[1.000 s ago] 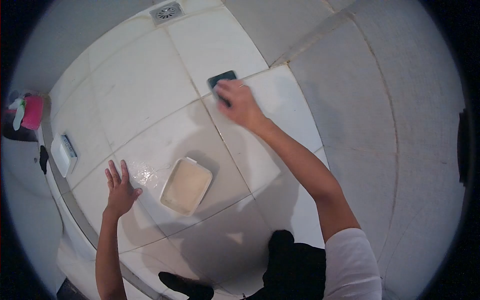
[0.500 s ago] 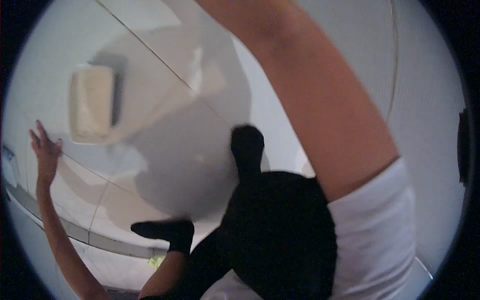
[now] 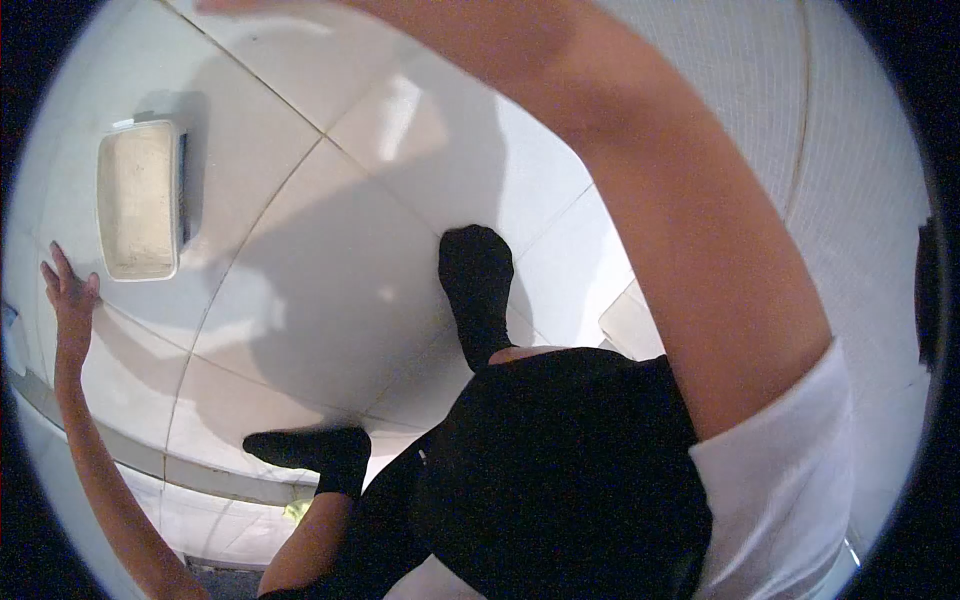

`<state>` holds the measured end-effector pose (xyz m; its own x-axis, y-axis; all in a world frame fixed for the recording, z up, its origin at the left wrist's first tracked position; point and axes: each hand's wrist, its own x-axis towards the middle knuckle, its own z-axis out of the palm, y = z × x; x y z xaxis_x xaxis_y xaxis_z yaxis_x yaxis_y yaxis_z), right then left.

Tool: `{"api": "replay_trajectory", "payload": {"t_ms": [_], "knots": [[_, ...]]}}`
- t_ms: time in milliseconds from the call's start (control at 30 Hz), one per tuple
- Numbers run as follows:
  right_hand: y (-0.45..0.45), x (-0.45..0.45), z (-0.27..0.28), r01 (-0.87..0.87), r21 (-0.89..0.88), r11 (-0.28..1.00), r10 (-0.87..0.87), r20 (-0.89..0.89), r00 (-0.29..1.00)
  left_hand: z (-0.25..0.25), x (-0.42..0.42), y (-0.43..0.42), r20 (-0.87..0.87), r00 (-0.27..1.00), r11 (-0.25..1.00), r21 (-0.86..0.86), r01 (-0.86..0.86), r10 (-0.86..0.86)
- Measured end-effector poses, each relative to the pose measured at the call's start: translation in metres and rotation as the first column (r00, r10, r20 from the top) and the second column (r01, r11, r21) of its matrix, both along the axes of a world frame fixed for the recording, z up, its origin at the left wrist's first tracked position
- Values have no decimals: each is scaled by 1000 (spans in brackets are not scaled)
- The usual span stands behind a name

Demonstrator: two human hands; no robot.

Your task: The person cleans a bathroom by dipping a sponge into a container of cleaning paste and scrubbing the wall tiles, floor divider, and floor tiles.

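So most of the view is filled by pale floor tiles (image 3: 270, 60), and the right side is closed off by a grey wall (image 3: 860, 180). The lower middle is pretty much blocked by black clothing (image 3: 560, 470). The right arm (image 3: 640, 190), white-sleeved (image 3: 780, 480), is stretched across the top, so a forward reach is probably the step in hand, with some weight propped on the other side. A white tub (image 3: 142, 276) is set on the tiles at upper left; something pale is seen inside, but liquid can't be told from bare bottom. Some floor is taken up by the right foot (image 3: 475, 280) and left foot (image 3: 310, 447), both socked. The left hand (image 3: 72, 292) is spread on the tiles, fingers apart, nothing gripped, just beside the tub's lower left corner. Only a sliver of the right hand (image 3: 235, 4) is caught at the top edge, so whether anything is gripped can't be told. For the next move, a steady left hand is called for imo, and the tub shouldn't be bumped. A yellow scrap (image 3: 296, 511) is seen near the left foot, and something bluish (image 3: 12, 335) is cut off at the left edge.
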<state>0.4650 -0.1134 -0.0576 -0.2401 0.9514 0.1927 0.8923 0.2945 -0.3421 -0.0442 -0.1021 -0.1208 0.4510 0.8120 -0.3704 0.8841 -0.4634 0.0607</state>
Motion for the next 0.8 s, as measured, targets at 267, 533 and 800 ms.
{"api": "replay_trajectory", "payload": {"t_ms": [267, 533, 800], "knots": [[-64, 93, -26, -124, 24, 992, 125, -111, 986, 33, 45, -24, 126, 952, 958, -106, -265, 278], [-81, 6, -25, -97, -18, 995, 96, 386, 918, 69, 99, -44, -133, 901, 904, -62, -423, 412], [10, 30, -2, 245, -38, 969, -220, 325, 920, 65, 103, -53, 2, 888, 883, -105, -457, 460]]}}
